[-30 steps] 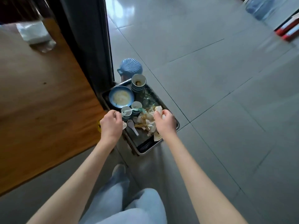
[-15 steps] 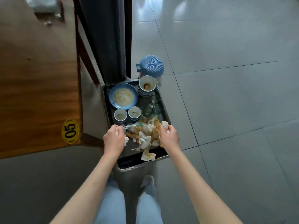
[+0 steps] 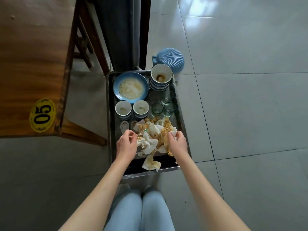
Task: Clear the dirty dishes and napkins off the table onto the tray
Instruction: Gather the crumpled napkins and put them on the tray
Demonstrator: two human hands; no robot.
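A metal tray [image 3: 110, 114] stands low in front of my knees. It carries a dirty blue plate [image 3: 131, 88], a stack of bowls [image 3: 161, 75], two small cups [image 3: 123, 108], several glasses [image 3: 157, 108] and white spoons [image 3: 124, 126]. A heap of stained napkins [image 3: 152, 138] lies at the tray's near end, and one napkin [image 3: 150, 164] sits by the front rim. My left hand [image 3: 125, 144] grips the heap's left edge with curled fingers. My right hand [image 3: 177, 143] grips its right side.
The wooden table [image 3: 33, 64], with a yellow 05 tag [image 3: 42, 115], is at the left. A wooden chair frame [image 3: 83, 44] and a dark column [image 3: 126, 30] lie behind the tray. A blue shell-shaped stool [image 3: 171, 59] stands at the tray's far right corner. Tiled floor extends to the right.
My view has swung so that the tray runs straight ahead and the table sits further left. Both hands have stayed on the napkin heap, which now rests spread over the tray's near end.
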